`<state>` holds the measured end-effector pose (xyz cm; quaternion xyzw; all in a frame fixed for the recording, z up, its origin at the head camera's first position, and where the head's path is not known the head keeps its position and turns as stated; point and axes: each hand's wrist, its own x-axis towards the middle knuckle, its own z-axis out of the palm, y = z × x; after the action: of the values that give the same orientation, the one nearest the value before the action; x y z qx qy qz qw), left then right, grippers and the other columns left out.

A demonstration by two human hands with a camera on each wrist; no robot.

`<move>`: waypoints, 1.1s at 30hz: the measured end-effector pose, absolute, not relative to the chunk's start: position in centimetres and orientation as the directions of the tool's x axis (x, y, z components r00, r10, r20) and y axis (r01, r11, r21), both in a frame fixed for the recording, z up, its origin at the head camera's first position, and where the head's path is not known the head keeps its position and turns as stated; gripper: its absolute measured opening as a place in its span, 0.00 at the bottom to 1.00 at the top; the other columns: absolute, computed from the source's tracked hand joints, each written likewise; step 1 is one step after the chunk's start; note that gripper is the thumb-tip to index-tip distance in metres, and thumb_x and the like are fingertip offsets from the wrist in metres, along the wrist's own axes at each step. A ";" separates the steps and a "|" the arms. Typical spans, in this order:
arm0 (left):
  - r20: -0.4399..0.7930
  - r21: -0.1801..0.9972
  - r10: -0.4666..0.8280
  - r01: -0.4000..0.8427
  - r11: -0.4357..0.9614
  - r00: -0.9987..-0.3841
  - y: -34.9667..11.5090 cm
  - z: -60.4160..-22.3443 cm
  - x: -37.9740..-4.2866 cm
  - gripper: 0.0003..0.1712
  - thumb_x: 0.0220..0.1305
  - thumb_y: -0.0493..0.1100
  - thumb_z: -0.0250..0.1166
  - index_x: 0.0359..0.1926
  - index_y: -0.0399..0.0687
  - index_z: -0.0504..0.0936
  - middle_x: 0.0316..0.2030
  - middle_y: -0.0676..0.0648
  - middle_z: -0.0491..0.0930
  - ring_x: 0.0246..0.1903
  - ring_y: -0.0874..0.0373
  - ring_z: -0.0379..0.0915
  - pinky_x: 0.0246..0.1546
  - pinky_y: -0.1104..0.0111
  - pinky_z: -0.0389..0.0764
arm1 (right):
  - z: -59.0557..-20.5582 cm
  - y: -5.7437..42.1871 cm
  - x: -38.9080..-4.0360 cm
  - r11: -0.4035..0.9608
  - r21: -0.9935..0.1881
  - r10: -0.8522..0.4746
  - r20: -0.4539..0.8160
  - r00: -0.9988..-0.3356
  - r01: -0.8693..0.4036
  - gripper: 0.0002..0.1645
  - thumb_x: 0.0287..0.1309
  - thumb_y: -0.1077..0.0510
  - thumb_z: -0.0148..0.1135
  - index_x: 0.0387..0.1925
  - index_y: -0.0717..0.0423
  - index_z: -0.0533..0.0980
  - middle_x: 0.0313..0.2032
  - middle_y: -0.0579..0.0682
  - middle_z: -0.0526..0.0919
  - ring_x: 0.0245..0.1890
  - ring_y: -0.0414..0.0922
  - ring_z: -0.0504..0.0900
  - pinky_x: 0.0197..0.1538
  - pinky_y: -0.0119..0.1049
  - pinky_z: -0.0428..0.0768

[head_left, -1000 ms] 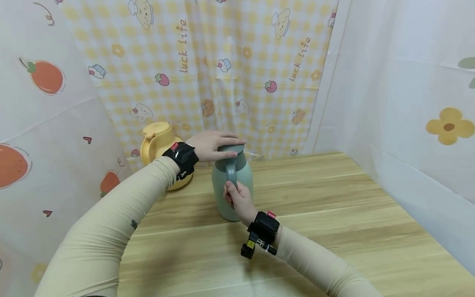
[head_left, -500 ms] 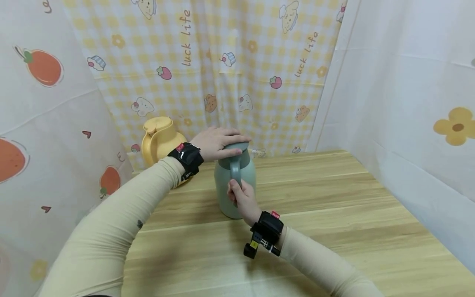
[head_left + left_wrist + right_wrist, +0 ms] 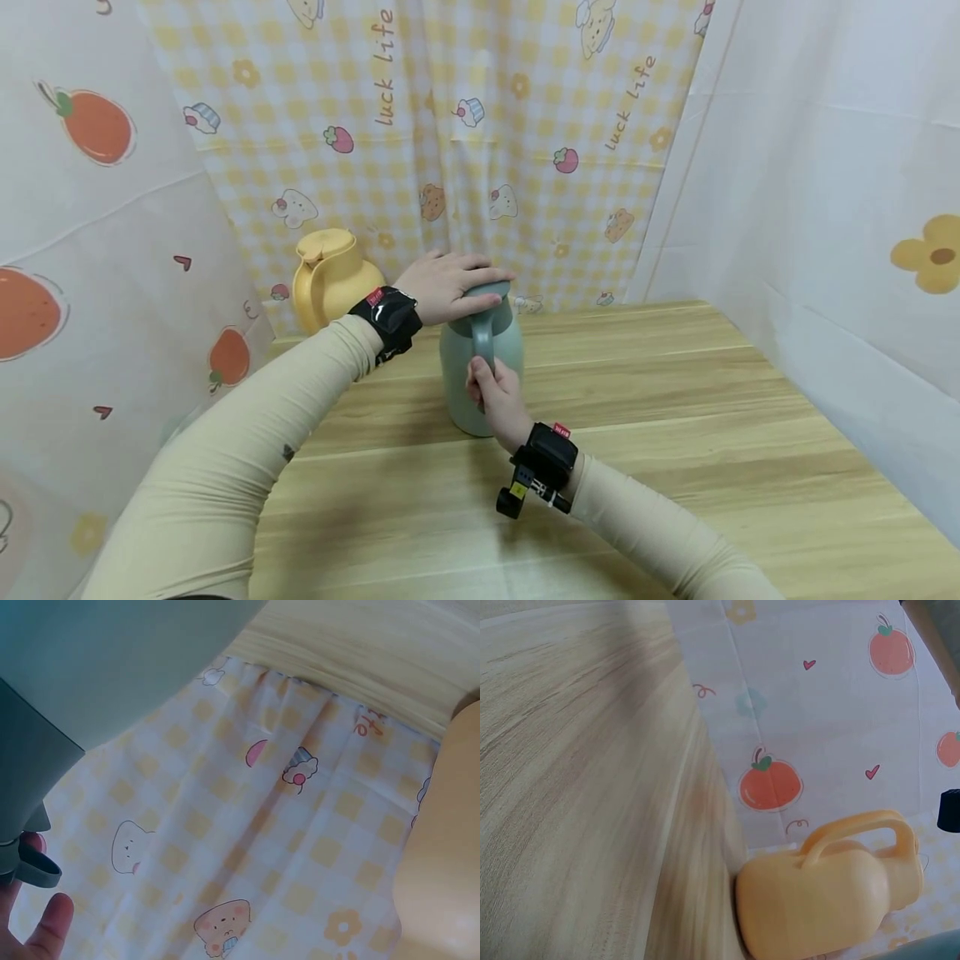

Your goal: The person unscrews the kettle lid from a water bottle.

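Note:
A pale green thermos jug (image 3: 457, 367) with a darker grey-green lid (image 3: 486, 289) and handle (image 3: 482, 335) stands upright on the table. My left hand (image 3: 444, 287) rests across the lid, its fingers lying fairly straight over the top and the thumb along the near side. Lower down, my right hand (image 3: 498, 396) grips the handle, thumb at the front. The left wrist view has the jug's body (image 3: 135, 660) close up, with two fingertips beside the lid at lower left. In the right wrist view only a sliver of the green jug (image 3: 926, 949) appears.
To the left behind my left wrist stands a yellow jug (image 3: 341, 279), its lower part hidden by my arm in the head view. The wooden table (image 3: 637, 400) meets a yellow checked curtain (image 3: 525, 167) at the back and white curtains at the sides.
The head view has shifted slightly, so the whole scene sits a little farther right. Both hands keep their places on the green jug, with no clear movement of the jug.

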<state>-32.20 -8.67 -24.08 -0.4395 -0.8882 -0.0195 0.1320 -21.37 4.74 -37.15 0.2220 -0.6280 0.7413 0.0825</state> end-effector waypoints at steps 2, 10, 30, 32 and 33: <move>0.249 -0.081 0.771 0.781 0.620 -0.586 -8.6 -24.1 -32.1 0.29 0.70 0.69 0.45 0.69 0.76 0.65 0.63 0.52 0.70 0.58 0.50 0.69 0.58 0.53 0.64 | -37.1 4.7 -21.4 -0.199 -0.896 -0.154 0.430 -0.890 -0.398 0.24 0.77 0.54 0.39 0.26 0.69 0.64 0.20 0.50 0.64 0.19 0.41 0.61 0.27 0.32 0.60; 0.262 -0.060 0.747 0.762 0.645 -0.611 -8.3 -24.0 -31.7 0.29 0.69 0.69 0.46 0.68 0.74 0.66 0.63 0.52 0.70 0.59 0.51 0.68 0.58 0.54 0.65 | -36.9 4.7 -21.4 -0.203 -0.899 -0.142 0.420 -0.896 -0.389 0.25 0.76 0.53 0.40 0.27 0.69 0.64 0.20 0.49 0.65 0.20 0.41 0.62 0.27 0.32 0.61; 0.277 -0.090 0.666 0.672 0.735 -0.692 -7.5 -24.0 -30.6 0.30 0.68 0.71 0.43 0.68 0.75 0.67 0.63 0.50 0.71 0.58 0.52 0.69 0.48 0.57 0.68 | -37.0 4.7 -21.4 -0.206 -0.897 -0.138 0.422 -0.896 -0.391 0.23 0.76 0.56 0.40 0.26 0.67 0.64 0.19 0.48 0.64 0.19 0.41 0.61 0.26 0.32 0.59; 0.283 -0.100 0.660 0.663 0.742 -0.696 -7.4 -24.1 -30.5 0.31 0.68 0.72 0.43 0.68 0.75 0.67 0.62 0.50 0.71 0.58 0.52 0.69 0.47 0.57 0.68 | -37.0 4.7 -21.3 -0.209 -0.895 -0.138 0.425 -0.894 -0.393 0.23 0.76 0.55 0.40 0.26 0.67 0.64 0.19 0.49 0.64 0.19 0.41 0.61 0.26 0.32 0.59; 0.286 -0.102 0.658 0.660 0.744 -0.697 -7.3 -24.1 -30.4 0.31 0.68 0.72 0.43 0.68 0.74 0.67 0.62 0.50 0.71 0.58 0.52 0.69 0.47 0.57 0.68 | -37.0 4.7 -21.3 -0.211 -0.895 -0.139 0.427 -0.894 -0.394 0.23 0.76 0.55 0.40 0.26 0.68 0.64 0.19 0.49 0.64 0.19 0.41 0.61 0.26 0.32 0.59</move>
<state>-30.45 -7.35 -24.09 -0.3576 -0.9212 -0.0044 0.1533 -21.33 4.70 -37.02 0.2143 -0.6225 0.7479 0.0852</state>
